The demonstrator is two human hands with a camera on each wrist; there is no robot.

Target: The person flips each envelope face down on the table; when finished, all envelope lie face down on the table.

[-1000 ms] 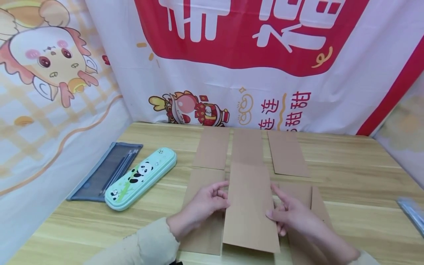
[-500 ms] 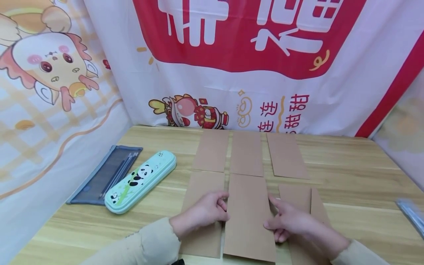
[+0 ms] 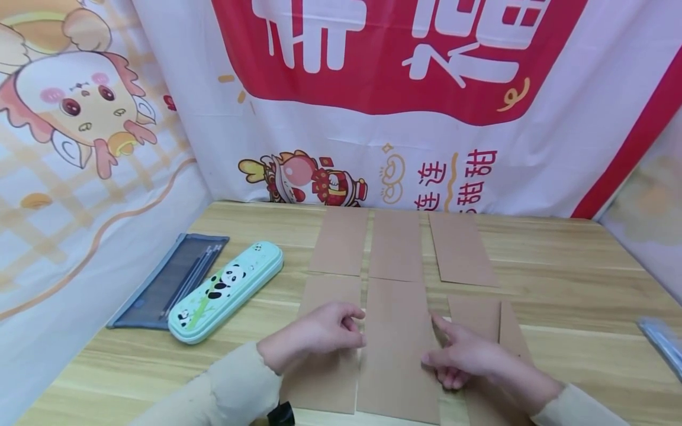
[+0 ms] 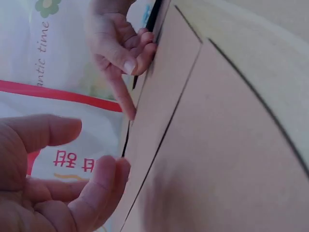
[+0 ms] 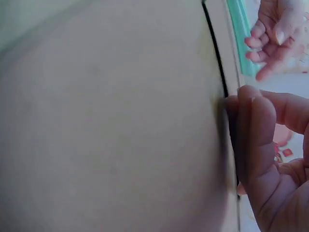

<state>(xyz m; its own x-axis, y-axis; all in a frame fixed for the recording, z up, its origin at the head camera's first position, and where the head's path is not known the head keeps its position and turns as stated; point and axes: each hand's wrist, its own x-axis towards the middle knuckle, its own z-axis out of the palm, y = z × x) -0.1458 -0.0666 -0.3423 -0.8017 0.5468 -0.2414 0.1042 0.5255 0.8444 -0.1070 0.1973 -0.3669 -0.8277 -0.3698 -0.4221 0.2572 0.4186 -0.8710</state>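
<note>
A brown kraft-paper rectangle [image 3: 396,373] lies flat in the head view's lower middle. My right hand [image 3: 466,352] touches its right edge with index finger and thumb, the other fingers loosely bent. My left hand [image 3: 322,332] hovers over the left brown rectangle [image 3: 330,387], fingers loosely bent and holding nothing. In the left wrist view, a gap shows between the left hand's [image 4: 58,179] thumb and fingers. Another brown piece [image 3: 474,313], with a line down its length, lies partly under my right hand. Three more brown rectangles [image 3: 395,245] form a row behind.
A mint panda pencil case [image 3: 226,290] lies at the left, beside a blue mesh pouch [image 3: 170,281] holding pencils. A clear plastic item [image 3: 660,343] sits at the table's right edge. Printed cloth [image 3: 319,127] hangs behind the wooden table [image 3: 575,284].
The middle rectangle has come down from a raised tilt to lie flat in front of the back row. My left hand has let go of its left edge and moved slightly left.
</note>
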